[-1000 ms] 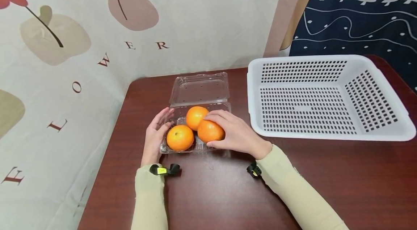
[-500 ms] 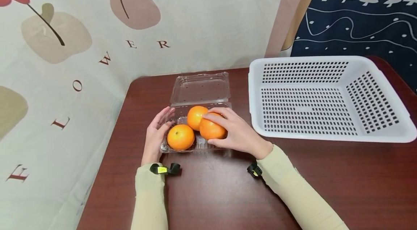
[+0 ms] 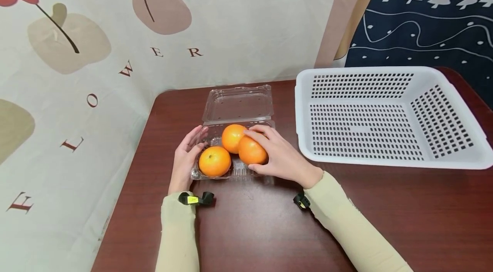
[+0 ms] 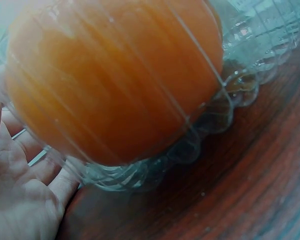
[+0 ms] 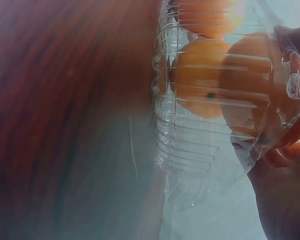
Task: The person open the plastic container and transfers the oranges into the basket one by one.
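Note:
A clear plastic clamshell box (image 3: pixel 242 172) lies on the table with its lid (image 3: pixel 239 105) folded back. Two oranges sit inside, one at the front left (image 3: pixel 215 161) and one at the back middle (image 3: pixel 233 138). My right hand (image 3: pixel 279 152) grips a third orange (image 3: pixel 252 150) at the box's right side, thumb in front and fingers over the top. In the right wrist view, this orange (image 5: pixel 247 85) shows through the side wall. My left hand (image 3: pixel 186 156) rests against the box's left side. Its fingers (image 4: pixel 45 170) lie along the outer wall in the left wrist view.
A white perforated plastic basket (image 3: pixel 360 161) stands on the right of the dark red wooden table (image 3: pixel 246 229). Behind the table hangs a pale printed cloth (image 3: pixel 246 19), with a dark blue tree-patterned cloth (image 3: pixel 423 28) at the back right.
My right hand has shifted the third orange slightly to the right and away from me. My left hand stays at the box's left side. The whole head view has drifted a little.

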Available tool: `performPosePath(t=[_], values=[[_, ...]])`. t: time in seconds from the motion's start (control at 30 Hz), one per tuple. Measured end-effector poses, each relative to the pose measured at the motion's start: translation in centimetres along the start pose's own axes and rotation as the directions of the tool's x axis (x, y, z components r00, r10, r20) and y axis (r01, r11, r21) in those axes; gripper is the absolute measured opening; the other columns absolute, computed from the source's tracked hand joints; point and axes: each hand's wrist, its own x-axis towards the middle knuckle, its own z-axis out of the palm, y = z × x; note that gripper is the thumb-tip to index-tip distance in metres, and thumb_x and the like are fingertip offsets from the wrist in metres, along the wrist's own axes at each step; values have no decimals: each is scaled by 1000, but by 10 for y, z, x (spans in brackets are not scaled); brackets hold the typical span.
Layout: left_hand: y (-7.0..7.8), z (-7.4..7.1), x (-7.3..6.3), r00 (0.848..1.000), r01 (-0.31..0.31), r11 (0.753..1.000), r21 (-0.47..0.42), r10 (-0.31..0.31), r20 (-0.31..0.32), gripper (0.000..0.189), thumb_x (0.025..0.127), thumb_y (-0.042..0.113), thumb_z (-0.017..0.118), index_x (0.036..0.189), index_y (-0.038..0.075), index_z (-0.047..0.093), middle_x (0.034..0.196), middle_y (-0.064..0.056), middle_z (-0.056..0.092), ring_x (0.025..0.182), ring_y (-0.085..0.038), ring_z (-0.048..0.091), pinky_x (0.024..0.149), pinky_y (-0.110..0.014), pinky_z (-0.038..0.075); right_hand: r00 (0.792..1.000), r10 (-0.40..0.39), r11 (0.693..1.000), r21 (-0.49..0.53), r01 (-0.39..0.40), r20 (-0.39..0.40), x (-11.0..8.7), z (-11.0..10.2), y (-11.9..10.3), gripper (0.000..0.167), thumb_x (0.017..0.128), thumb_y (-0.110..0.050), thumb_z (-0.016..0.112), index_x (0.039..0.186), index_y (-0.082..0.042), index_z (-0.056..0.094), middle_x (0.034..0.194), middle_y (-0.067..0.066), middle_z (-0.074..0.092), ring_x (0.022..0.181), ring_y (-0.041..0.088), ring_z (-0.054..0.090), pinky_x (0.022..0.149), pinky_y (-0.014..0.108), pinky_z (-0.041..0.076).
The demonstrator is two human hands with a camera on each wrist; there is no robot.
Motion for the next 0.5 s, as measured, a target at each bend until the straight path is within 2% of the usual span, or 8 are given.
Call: performPosePath(t=[0.17, 0.37, 0.5], values=[[0, 0, -1, 1000, 9, 1000, 3, -9, 0, 46, 90, -1, 45, 134, 8, 39, 133, -13, 43, 122, -26, 38, 93, -25, 40, 999, 52, 998, 28, -51, -1, 1, 2, 1, 74, 67, -42, 73, 128, -17, 42, 128, 1, 38, 113, 15, 39, 90, 32, 41], [0, 0, -1, 1000, 7, 1000, -1, -7, -3, 46, 90, -2, 44, 134, 8, 39, 133, -13, 44, 122, -25, 38, 93, -26, 40, 999, 50, 995, 86, -48, -17, 2, 3, 1, 72, 65, -36, 77, 124, -13, 42, 125, 0, 40, 113, 14, 39, 93, 30, 38], [-1, 0, 0, 1000, 2, 1000, 1, -2, 3, 46, 90, -1, 45, 134, 9, 39, 133, -12, 44, 122, -24, 39, 92, -24, 40, 999, 43, 996, 82, -40, -29, 2, 2, 1, 69, 66, -36, 76, 123, -15, 43, 124, -3, 41, 112, 10, 38, 93, 28, 37]])
